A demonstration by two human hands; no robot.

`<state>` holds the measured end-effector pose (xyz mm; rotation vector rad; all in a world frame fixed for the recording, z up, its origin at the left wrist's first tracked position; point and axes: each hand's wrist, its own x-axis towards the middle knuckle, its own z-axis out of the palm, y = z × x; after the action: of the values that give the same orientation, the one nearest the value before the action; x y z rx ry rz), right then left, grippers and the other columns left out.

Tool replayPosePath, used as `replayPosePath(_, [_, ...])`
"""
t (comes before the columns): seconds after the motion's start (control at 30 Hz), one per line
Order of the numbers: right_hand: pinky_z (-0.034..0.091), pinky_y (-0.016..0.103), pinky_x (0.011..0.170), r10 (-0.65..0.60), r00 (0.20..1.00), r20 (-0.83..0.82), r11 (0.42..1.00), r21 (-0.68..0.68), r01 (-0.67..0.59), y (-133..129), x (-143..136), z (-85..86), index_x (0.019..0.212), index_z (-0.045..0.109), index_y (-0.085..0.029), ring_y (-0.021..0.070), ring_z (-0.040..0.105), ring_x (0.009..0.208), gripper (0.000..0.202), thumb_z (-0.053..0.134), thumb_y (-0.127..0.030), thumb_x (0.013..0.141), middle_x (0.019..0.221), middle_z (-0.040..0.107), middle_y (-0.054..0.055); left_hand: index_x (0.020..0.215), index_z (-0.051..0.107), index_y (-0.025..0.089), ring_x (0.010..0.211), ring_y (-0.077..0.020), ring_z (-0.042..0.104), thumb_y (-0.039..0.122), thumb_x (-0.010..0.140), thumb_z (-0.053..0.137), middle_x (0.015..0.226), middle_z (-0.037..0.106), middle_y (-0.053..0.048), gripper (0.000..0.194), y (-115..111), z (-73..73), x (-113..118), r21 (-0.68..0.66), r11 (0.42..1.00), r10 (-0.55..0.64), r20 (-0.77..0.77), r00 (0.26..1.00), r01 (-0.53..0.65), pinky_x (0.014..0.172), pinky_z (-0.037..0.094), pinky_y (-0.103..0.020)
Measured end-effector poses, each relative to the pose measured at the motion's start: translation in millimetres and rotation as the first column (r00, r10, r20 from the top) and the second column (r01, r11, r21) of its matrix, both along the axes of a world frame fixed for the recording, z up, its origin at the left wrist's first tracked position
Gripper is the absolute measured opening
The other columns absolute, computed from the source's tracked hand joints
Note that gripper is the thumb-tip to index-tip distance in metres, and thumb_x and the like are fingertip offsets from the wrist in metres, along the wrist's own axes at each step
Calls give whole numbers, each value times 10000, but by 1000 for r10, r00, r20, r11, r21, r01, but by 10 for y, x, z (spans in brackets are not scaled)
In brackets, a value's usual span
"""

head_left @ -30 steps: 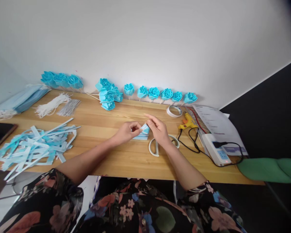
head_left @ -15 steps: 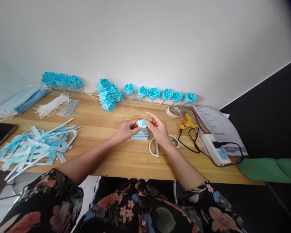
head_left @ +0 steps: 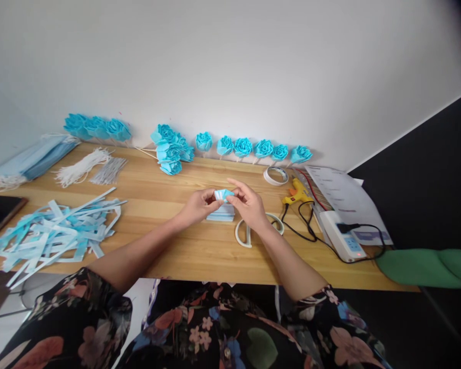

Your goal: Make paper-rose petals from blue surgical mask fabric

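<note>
A small folded piece of blue-and-white mask fabric (head_left: 223, 195) is held between my two hands above the middle of the table. My left hand (head_left: 198, 206) pinches its left end between thumb and fingers. On the right end, the thumb and fingers of my right hand (head_left: 249, 205) press together, with the index finger stretched out above. Directly below lies a stack of light-blue fabric pieces (head_left: 220, 214), partly covered by the hands. Scissors with white handles (head_left: 243, 239) rest under my right wrist, their blades hidden.
Blue fabric roses (head_left: 243, 148) line the wall. Fabric strips (head_left: 61, 230), white ear loops (head_left: 82, 166), grey wires (head_left: 108, 170), masks (head_left: 34, 156) and a phone (head_left: 2, 212) lie left. A tape roll (head_left: 267, 177), yellow glue gun (head_left: 300, 190), cord and power strip (head_left: 336, 236) are right.
The fabric piece has tilted and shifted slightly left between my fingers. My right thumb and fingers have moved a little left and closed further on its right end.
</note>
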<state>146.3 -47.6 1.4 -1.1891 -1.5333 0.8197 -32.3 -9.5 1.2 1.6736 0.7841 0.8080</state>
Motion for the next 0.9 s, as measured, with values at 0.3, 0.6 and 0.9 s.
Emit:
replayPosePath(0.3, [468,266,697,61,996,-60,997,-43,-63,4,20,19,1359,508,-260,137,576,734,537,614,-392,849,812,619,-7,811,607,133,643,-124,516,407,777,646,668,583,-6,279,3,4,4,-24,1000,16,19,1000,-16,577,395,-234])
replayPosePath(0.6, [438,248,655,16,1000,1,1000,11,-16,1,22,17,1304,565,-250,114,529,664,450,593,-341,865,716,556,-34,828,615,131,646,-126,527,397,779,648,684,595,-10,272,14,-9,5,-30,999,13,26,1000,-12,585,401,-239])
replayPosePath(0.9, [449,241,646,100,995,-22,994,-33,-100,11,29,-13,1379,483,-268,119,540,702,572,641,-359,837,812,577,-16,788,607,129,614,-117,508,419,769,657,654,574,-3,295,34,-63,9,-33,999,22,39,999,-21,542,374,-221])
